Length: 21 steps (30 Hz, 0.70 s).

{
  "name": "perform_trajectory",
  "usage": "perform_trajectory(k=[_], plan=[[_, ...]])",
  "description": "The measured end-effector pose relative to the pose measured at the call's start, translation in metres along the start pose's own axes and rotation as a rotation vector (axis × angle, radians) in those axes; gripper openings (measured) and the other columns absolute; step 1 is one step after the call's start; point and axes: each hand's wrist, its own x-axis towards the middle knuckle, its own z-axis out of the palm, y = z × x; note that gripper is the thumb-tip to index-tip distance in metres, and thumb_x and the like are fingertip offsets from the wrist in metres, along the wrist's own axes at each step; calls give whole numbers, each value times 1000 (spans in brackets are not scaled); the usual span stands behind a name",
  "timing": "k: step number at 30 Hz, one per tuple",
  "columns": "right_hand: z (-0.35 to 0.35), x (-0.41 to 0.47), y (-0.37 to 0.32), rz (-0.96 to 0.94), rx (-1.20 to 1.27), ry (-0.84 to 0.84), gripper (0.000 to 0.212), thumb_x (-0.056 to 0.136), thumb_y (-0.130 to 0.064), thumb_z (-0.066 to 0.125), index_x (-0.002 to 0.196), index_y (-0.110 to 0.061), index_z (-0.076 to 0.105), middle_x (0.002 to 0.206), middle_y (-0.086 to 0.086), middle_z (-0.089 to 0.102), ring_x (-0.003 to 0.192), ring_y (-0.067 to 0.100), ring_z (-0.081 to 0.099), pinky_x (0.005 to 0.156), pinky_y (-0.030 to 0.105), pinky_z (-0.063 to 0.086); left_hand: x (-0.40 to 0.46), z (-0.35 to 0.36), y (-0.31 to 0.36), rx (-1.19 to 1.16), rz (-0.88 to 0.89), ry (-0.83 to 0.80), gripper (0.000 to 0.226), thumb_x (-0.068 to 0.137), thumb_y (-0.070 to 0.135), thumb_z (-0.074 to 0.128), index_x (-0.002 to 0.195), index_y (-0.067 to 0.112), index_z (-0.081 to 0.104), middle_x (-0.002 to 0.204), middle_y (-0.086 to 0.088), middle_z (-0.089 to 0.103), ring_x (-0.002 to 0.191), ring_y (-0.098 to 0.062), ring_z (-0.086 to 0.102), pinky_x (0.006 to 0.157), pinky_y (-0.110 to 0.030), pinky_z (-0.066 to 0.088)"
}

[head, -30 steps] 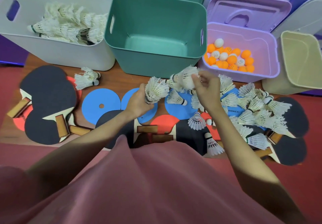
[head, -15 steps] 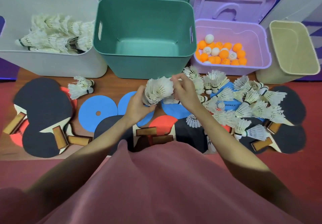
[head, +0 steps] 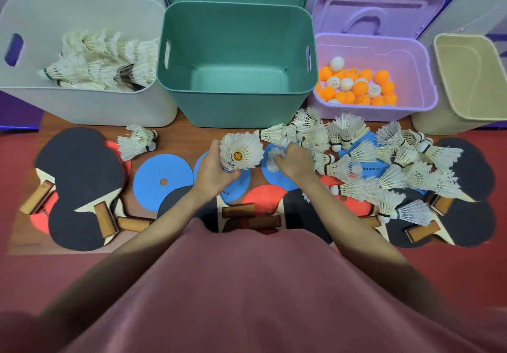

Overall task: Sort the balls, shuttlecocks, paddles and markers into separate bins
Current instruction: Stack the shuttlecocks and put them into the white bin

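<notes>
The right hand (head: 292, 160) had come back down from the left hand's bunch and closed on another shuttlecock (head: 273, 157) at the loose pile's edge. The left hand (head: 216, 170) still gripped its stacked shuttlecocks (head: 241, 153), so the white bin (head: 90, 105) awaited a fuller load.

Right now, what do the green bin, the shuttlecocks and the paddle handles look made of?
Green bin: looks like moulded plastic, matte, with smooth rounded walls and cut-out handles.
Shuttlecocks: white feather-like skirts, separate vanes showing; real or synthetic, cannot tell.
Paddle handles: apparently wood, brown with a lighter edge.
</notes>
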Motion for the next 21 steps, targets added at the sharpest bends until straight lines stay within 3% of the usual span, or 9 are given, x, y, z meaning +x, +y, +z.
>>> perform_trajectory(k=[4, 7, 10, 12, 15, 19, 21], plan=[[-20, -12, 14, -47, 14, 136, 29, 84, -5, 50, 59, -9, 35, 57, 5, 37, 62, 26, 43, 52, 30, 27, 3, 0, -2, 20, -13, -18, 45, 70, 1, 75, 103, 4, 44, 93, -10, 60, 82, -23, 56, 64, -31, 44], [-44, -27, 14, -158, 329, 330, 13, 85, -6, 51, 80, -1, 61, 59, 8, 52, 57, 19, 49, 53, 29, 37, 7, -1, -4, 34, -19, -39, 45, 71, 1, 74, 105, 4, 45, 94, -9, 60, 82, -21, 56, 59, -18, 41], [-69, -47, 0, -297, 653, 432, 14, 88, -3, 53, 92, -3, 66, 62, 11, 56, 54, 2, 50, 54, 22, 42, 11, 1, -3, 42, -21, -64, 45, 72, 1, 74, 106, 7, 45, 93, -3, 59, 82, -18, 55, 59, -11, 39], [-77, -53, -10, -355, 715, 418, 14, 88, -2, 55, 92, -7, 67, 64, 7, 55, 53, 0, 50, 53, 15, 42, 14, 4, -1, 58, -7, -76, 46, 71, 1, 74, 107, 3, 45, 92, -1, 58, 82, -19, 55, 57, -15, 38], [-70, -51, -16, -420, 652, 276, 13, 86, -4, 56, 89, -13, 66, 55, 0, 50, 52, 8, 50, 55, 22, 45, 18, 8, 6, 73, 16, -85, 50, 71, 1, 73, 113, 0, 45, 94, 0, 59, 83, -19, 55, 61, -26, 38], [-48, -44, -18, -384, 530, 213, 11, 85, -2, 56, 87, -6, 66, 49, -7, 38, 46, 8, 38, 54, 33, 44, 22, 14, 14, 9, 97, -129, 55, 67, -5, 70, 115, 9, 47, 89, 19, 56, 78, 8, 55, 61, -10, 39], [-45, -45, -20, -384, 547, 234, 9, 85, -3, 57, 89, -5, 64, 48, -7, 38, 46, 9, 38, 54, 32, 42, 23, 15, 17, -6, 130, -151, 56, 63, 0, 67, 110, 20, 46, 89, 21, 56, 77, 13, 52, 63, -10, 40]])
